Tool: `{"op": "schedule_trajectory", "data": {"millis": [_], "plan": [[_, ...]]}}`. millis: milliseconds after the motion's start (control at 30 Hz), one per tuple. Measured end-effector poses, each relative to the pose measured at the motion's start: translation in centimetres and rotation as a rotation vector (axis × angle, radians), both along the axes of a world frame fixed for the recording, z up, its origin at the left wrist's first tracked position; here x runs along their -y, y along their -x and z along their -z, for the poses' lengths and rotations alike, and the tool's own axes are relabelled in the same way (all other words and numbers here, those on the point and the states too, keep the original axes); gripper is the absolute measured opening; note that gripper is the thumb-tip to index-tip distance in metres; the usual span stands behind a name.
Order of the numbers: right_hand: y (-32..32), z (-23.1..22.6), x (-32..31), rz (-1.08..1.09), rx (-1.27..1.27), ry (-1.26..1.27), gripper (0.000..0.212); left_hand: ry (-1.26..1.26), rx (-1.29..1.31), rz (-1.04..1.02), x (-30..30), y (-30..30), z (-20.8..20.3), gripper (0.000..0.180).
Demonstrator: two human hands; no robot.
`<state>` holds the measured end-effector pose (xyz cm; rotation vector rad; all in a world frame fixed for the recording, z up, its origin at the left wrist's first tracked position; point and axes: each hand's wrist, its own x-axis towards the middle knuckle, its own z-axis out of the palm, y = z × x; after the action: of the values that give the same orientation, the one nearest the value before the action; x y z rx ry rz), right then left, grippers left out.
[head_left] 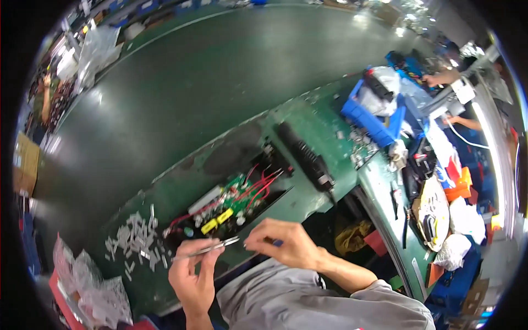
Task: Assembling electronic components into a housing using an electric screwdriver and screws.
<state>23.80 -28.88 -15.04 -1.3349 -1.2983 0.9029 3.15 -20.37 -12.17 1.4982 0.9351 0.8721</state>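
My left hand (pixel 193 280) is closed, pinching a thin silver metal strip (pixel 212 249) between thumb and fingers. The strip lies nearly level, its right end pointing at my right hand. Just right of it, my right hand (pixel 289 245) has its fingers curled together, and a small dark blue piece (pixel 273 241) shows between them; its kind is unclear. Beyond both hands lies a black open housing with a green circuit board (pixel 235 190), yellow block components (pixel 217 221) and red wires (pixel 264 190). Left of it, small silver metal pieces (pixel 135 236) lie in a loose heap.
A black electric screwdriver (pixel 305 157) lies right of the housing. Farther right stand a blue bin (pixel 371 118) with bagged parts and a side table (pixel 393 220) with tools. Plastic bags (pixel 93 283) sit at the near left. Beyond the bench runs a wide green surface (pixel 220 82).
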Motion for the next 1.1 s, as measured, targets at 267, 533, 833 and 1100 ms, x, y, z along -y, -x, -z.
{"op": "schedule_trajectory", "data": {"millis": [267, 533, 833, 1100], "plan": [[0.6, 0.2, -0.4, 0.105, -0.165, 0.125, 0.016, 0.173, 0.058, -0.009, 0.2, -0.5, -0.4, 0.022], [0.5, 0.5, -0.2, 0.133, -0.174, 0.064, 0.015, 0.154, 0.043, 0.01, 0.4, -1.0, -0.1, 0.022], [-1.9, 2.1, 0.7, 0.35, 0.215, -0.077, 0.015, -0.285, -0.184, 0.05, -0.7, -0.7, 1.0, 0.017], [-9.4, 5.0, 3.0, 0.913, 0.772, -0.067, 0.018, -0.623, -0.434, 0.082, -1.5, -0.6, 2.2, 0.024]]}}
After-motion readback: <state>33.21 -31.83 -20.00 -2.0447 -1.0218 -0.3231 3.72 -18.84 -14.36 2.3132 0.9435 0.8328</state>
